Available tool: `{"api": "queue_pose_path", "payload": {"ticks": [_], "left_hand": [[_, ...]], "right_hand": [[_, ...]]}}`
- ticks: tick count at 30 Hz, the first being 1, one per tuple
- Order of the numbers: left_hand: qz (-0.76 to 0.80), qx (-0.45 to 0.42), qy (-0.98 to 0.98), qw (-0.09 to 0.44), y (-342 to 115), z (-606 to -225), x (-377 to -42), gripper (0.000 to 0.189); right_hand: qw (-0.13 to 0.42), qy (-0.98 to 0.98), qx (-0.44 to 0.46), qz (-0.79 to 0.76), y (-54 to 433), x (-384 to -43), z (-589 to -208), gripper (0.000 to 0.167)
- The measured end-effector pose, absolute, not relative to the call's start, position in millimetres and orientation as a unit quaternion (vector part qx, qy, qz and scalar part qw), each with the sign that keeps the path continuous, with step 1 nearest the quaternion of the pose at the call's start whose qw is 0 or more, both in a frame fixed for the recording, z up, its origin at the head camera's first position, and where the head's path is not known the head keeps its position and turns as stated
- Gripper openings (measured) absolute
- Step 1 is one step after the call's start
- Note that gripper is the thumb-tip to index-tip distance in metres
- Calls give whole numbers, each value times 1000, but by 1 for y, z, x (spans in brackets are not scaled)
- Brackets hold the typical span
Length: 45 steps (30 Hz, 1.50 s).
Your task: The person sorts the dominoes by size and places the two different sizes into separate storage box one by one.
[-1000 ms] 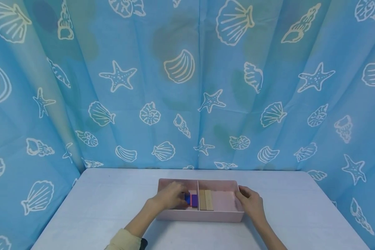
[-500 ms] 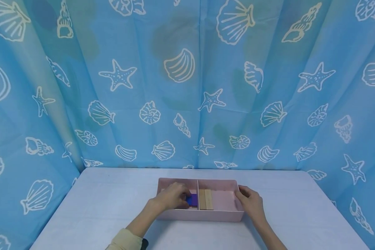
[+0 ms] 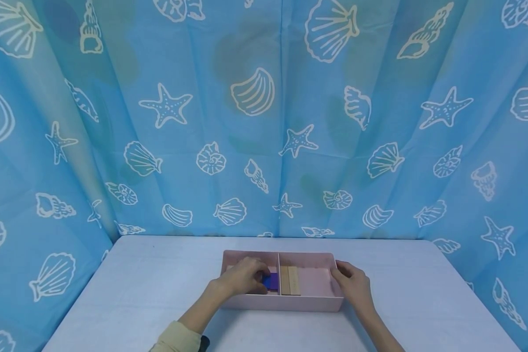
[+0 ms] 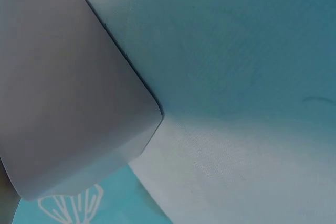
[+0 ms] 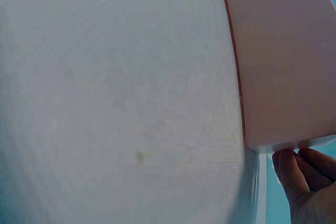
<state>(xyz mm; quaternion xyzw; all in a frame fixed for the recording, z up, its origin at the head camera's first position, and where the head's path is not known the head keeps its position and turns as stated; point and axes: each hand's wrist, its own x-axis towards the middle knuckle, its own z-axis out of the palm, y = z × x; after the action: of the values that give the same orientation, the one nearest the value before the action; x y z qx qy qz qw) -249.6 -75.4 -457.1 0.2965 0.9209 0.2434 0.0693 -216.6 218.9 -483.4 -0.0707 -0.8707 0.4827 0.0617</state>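
Note:
A pink two-compartment box (image 3: 286,304) sits on the table. Inside its left compartment, my left hand (image 3: 245,276) holds a flat blue block (image 3: 266,282) between thumb and fingers, which cover part of it. A purple block (image 3: 275,281) lies against the blue one's right side, near the divider. At the box's right end, my right hand (image 3: 354,284) grips the wall, thumb over the rim and fingers outside. The right wrist view has the right fingers (image 5: 294,174) against the box's end wall. In the left wrist view, the box's outer wall (image 4: 73,87) appears without the left hand's fingers.
Two wooden strips (image 3: 293,281) lie side by side against the divider in the right compartment. White cloth covers the table (image 3: 158,274). Behind it and at both sides hangs a blue curtain (image 3: 229,146) with shell prints.
My left hand has shifted slightly right, bringing the blue block up beside the purple one and covering the red edge seen between them. The right hand keeps its hold on the box.

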Motion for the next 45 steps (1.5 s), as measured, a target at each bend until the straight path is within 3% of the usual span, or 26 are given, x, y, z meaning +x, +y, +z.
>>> {"api": "queue_pose_path", "payload": {"ticks": [32,45], "left_hand": [[253,296,917,81,-76,-457,-250,34],[269,302,913,55,-82,-455,-247,30]], "right_hand": [[68,-870,-72,483,218,-218,-484,45],[65,-877,-64,471,220,-218,-484,46]]}}
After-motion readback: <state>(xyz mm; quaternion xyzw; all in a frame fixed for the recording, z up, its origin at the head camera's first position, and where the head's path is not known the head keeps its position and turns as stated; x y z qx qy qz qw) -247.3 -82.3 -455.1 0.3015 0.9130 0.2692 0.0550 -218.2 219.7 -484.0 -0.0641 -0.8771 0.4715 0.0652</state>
